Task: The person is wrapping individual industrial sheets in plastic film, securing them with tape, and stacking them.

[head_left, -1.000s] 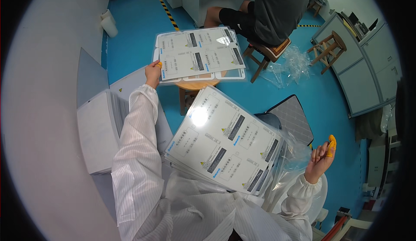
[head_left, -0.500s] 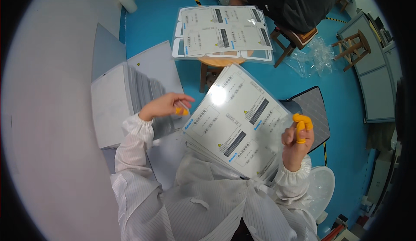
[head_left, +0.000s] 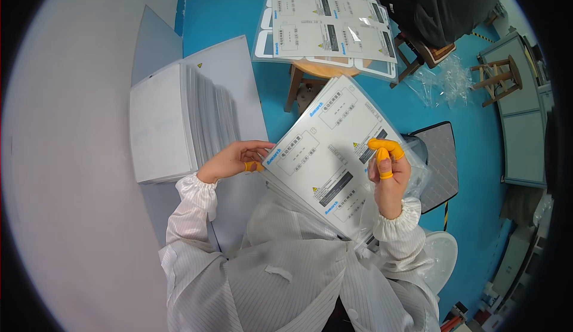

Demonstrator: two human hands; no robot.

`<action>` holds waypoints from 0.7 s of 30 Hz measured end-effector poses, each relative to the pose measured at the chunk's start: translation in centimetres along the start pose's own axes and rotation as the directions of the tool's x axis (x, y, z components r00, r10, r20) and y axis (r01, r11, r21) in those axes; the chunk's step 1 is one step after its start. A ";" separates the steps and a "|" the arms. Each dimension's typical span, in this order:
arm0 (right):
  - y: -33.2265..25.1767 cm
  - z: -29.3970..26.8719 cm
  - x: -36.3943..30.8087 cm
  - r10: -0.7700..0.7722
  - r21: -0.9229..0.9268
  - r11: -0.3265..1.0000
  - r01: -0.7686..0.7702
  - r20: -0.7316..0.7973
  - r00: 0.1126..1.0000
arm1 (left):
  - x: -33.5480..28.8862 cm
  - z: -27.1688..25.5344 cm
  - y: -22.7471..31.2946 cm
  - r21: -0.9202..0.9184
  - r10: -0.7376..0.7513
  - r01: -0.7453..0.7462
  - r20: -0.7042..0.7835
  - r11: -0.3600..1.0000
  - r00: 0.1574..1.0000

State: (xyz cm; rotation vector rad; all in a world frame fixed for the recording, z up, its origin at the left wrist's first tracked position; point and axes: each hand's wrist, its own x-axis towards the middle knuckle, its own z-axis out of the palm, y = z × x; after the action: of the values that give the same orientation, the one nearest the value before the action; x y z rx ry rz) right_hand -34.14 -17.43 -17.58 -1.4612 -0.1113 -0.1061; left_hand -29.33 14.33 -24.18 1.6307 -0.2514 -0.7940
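Observation:
A stack of white label sheets [head_left: 322,165] in clear film lies tilted on my lap. My left hand [head_left: 231,160], with orange finger cots, pinches the stack's left edge. At the right edge, my right hand [head_left: 388,174], also with orange cots on thumb and fingers, is curled over the top sheet. I wear a white striped coat. A second pile of the same label sheets [head_left: 325,31] rests on a round wooden stool [head_left: 298,78] ahead of me, out of reach of both hands.
A thick stack of white boards [head_left: 164,123] sits on the grey surface at my left. A seated person in dark clothes [head_left: 444,4] is at the far right. Also right: a black tray [head_left: 440,159], crumpled plastic film [head_left: 444,81], wooden stools [head_left: 495,78], a white round seat [head_left: 443,254].
My left hand has come back from the far pile on the stool to the lap stack's left edge. My right hand has moved in from the right onto the stack's right edge.

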 end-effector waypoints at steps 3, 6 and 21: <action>0.2 0.5 0.1 0.022 0.008 1.000 -0.023 0.026 0.999 | -0.2 0.3 0.4 0.064 0.008 -0.004 -0.073 0.998 0.997; 0.5 1.8 0.2 0.040 -0.078 0.996 -0.038 0.025 0.999 | -0.4 0.5 2.0 0.344 0.147 -0.088 -0.148 0.935 0.978; 7.1 11.7 -1.1 -0.003 -0.580 0.794 0.180 0.292 0.956 | -0.3 1.0 3.5 -0.141 -0.128 0.117 -0.075 0.983 0.989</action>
State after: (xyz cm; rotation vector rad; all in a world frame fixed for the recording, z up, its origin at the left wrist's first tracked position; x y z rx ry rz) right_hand -34.41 -5.07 -23.53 -2.1129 -0.4113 -0.0119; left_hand -29.25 12.92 -20.78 1.5572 -0.0363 -0.8158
